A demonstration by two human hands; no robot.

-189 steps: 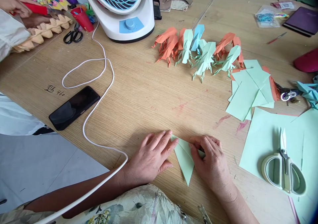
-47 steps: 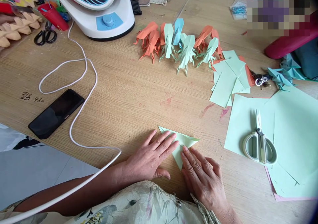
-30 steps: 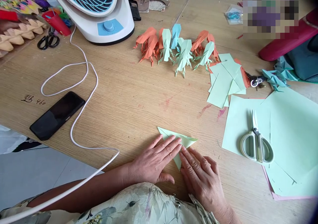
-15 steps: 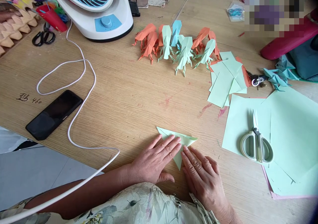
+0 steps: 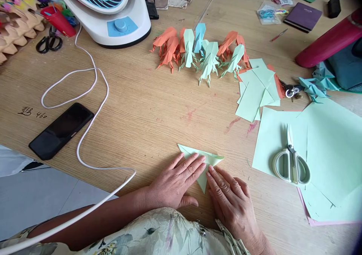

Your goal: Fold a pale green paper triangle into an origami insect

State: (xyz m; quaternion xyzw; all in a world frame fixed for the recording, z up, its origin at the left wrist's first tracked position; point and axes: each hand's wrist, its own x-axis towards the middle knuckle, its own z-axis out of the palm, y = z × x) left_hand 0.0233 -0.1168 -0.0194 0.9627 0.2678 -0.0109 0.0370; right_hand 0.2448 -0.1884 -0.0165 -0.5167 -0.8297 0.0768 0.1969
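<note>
A light green sheet of paper [image 5: 202, 181], folded into a triangle with one point toward me, lies flat on the table near its front edge. My left hand [image 5: 179, 179] rests on its left side, fingers stretched out and pressing it down. On the right side, my right hand [image 5: 230, 198] has its fingertips on the paper's edge, fingers straight and lying flat. Part of the paper is hidden under my fingers. Green-handled scissors [image 5: 292, 162] lie to the right on large light green sheets [image 5: 336, 145].
Several folded paper figures [image 5: 209, 61] stand farther back, beside a pile of small green papers [image 5: 251, 96]. A phone [image 5: 60, 130] and a white cable [image 5: 106, 85] lie left, below a white fan [image 5: 121, 25]. Black scissors [image 5: 49, 42] and a red bottle [image 5: 328, 42] are toward the back.
</note>
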